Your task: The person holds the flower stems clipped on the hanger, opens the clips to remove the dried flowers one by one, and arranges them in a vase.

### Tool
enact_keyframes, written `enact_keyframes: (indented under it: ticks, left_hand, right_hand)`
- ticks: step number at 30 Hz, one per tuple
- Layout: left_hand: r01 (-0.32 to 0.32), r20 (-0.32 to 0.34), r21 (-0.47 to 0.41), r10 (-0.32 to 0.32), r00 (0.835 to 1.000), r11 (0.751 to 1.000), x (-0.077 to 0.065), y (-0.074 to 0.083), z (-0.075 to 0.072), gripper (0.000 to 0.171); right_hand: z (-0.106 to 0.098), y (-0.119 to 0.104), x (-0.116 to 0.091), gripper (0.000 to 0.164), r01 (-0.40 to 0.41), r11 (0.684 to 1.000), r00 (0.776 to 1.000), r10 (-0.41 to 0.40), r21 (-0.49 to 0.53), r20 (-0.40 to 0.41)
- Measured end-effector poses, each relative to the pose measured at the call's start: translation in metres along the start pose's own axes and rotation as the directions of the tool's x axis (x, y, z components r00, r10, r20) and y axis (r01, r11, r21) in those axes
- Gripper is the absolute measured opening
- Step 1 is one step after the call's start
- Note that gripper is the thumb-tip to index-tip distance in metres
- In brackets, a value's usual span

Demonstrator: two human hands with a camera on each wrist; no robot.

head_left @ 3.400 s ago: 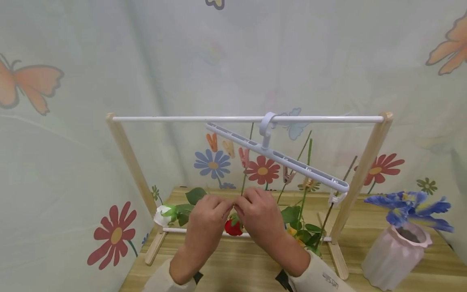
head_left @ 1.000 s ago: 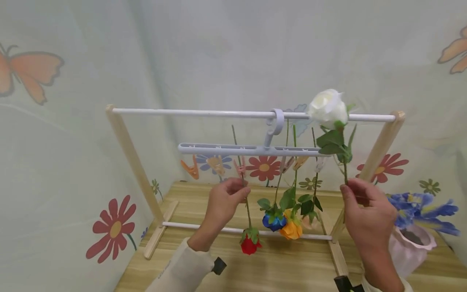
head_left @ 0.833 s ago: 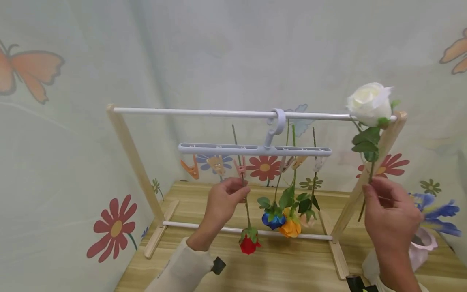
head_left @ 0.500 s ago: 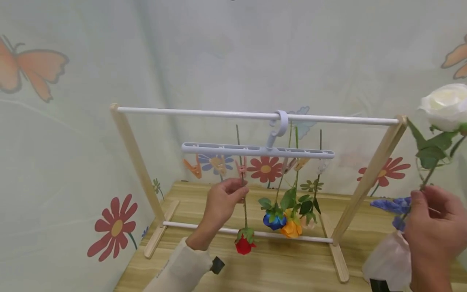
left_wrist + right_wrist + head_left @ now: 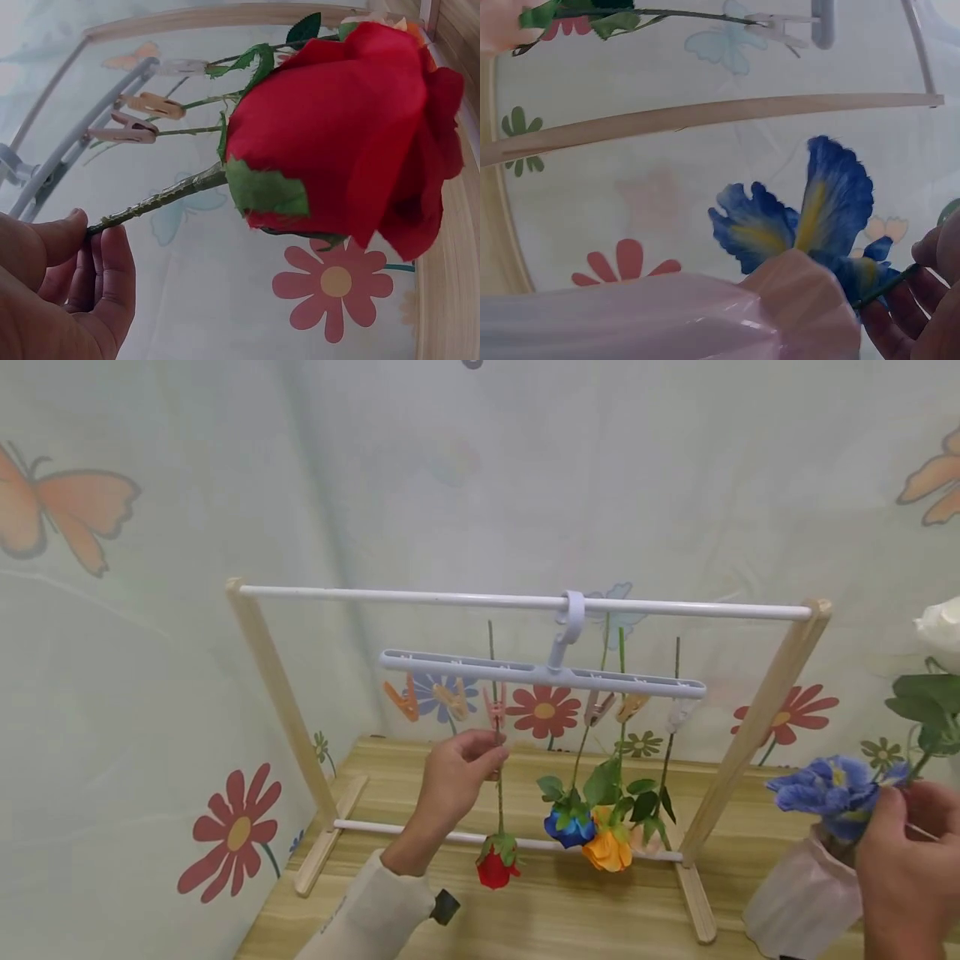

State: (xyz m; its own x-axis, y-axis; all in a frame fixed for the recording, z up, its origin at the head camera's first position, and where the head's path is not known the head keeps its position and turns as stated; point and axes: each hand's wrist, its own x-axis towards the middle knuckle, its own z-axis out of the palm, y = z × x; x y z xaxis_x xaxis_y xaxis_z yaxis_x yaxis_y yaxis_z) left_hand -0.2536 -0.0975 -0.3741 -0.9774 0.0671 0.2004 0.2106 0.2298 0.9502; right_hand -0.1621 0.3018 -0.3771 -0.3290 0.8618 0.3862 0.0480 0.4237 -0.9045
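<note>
Holding the white rose [image 5: 941, 631] by its stem in the right hand [image 5: 911, 852], pinching between thumb and fingers. Bringing it over the right part of the tabletop [image 5: 585, 918], close to the mouth of the pink vase [image 5: 802, 897], which is standing toward the right edge. Seeing the blue iris [image 5: 832, 797] rising from that vase; not managing to tell whether the white rose's stem end is inside.

Pinching the red rose [image 5: 495, 867] too, by its stem in the left hand [image 5: 453, 781], thumb against fingers, above the middle of the tabletop. Finding that stem passing at the pink peg [image 5: 495, 704] and probably being clipped there.

Logging farther off, under the hanger [image 5: 525, 671], the yellow rose [image 5: 609, 850], the blue rose [image 5: 568, 828] and the pale pink rose [image 5: 641, 841], all hanging head down. Noting the orange peg [image 5: 405, 700] and the cream peg [image 5: 452, 697] as holding nothing, and the rack [image 5: 765, 718] as spanning most of the tabletop's width.

Judging progress: counting the iris as done, the white rose as under way, four roses as left on the hanger.

Checking for writing: spotting a faint mark on the left sleeve [image 5: 382, 906], too small for reading; finding no legible brand or label elsewhere, only printed flowers and butterflies on the backdrop [image 5: 187, 485].
</note>
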Motion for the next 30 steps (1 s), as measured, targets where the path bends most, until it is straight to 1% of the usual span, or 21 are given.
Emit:
enact_keyframes:
  ticks: [2,6,10,14,18,20,22,25,27,30]
  left_hand:
    - [0.002,0.0,-0.002,-0.002,1.0,1.0,0.0,-0.001,0.0,0.022]
    - [0.0,0.001,-0.005,0.0,1.0,1.0,0.001,-0.001,0.0,0.023]
    - [-0.002,0.004,-0.008,0.002,1.0,1.0,0.002,-0.002,0.001,0.023]
    - [-0.006,0.005,-0.013,0.006,1.0,1.0,0.004,-0.002,0.001,0.021]
    - [-0.001,0.007,-0.006,0.001,1.0,1.0,0.004,-0.003,0.001,0.021]
    - [0.003,0.005,-0.003,-0.003,1.0,1.0,0.004,-0.003,0.001,0.021]
    - [0.004,0.002,0.001,-0.004,1.0,1.0,0.004,-0.002,0.001,0.021]
    - [-0.005,0.001,-0.002,0.005,1.0,1.0,0.004,-0.002,0.001,0.021]
    - [-0.01,0.002,-0.003,0.01,1.0,1.0,0.004,-0.002,0.001,0.021]
    - [-0.013,0.005,-0.003,0.013,1.0,1.0,0.005,-0.002,0.001,0.022]
  right_hand:
    - [0.0,0.006,0.001,0.019,-0.005,1.0,1.0,0.005,0.008,-0.002]
    - [0.0,0.015,0.003,0.017,-0.033,0.998,0.999,0.033,-0.052,-0.006]
    - [-0.001,0.019,0.003,0.019,-0.065,0.993,0.998,0.064,-0.103,-0.012]
    - [-0.002,0.022,0.004,0.021,-0.062,0.994,0.998,0.062,-0.095,0.003]
    - [-0.004,0.024,0.006,0.02,-0.036,0.999,0.999,0.036,-0.036,-0.015]
    - [-0.004,0.024,0.007,0.02,-0.022,1.0,0.999,0.022,-0.002,-0.048]
    - [-0.004,0.022,0.007,0.02,-0.026,0.999,0.996,0.029,0.035,-0.085]
    - [-0.004,0.015,0.006,0.018,-0.052,0.997,0.99,0.06,0.064,-0.126]
    - [-0.006,0.007,0.004,0.018,-0.072,0.993,0.988,0.084,0.098,-0.13]
    - [-0.006,-0.007,-0.003,0.017,-0.048,0.995,0.987,0.061,0.093,-0.147]
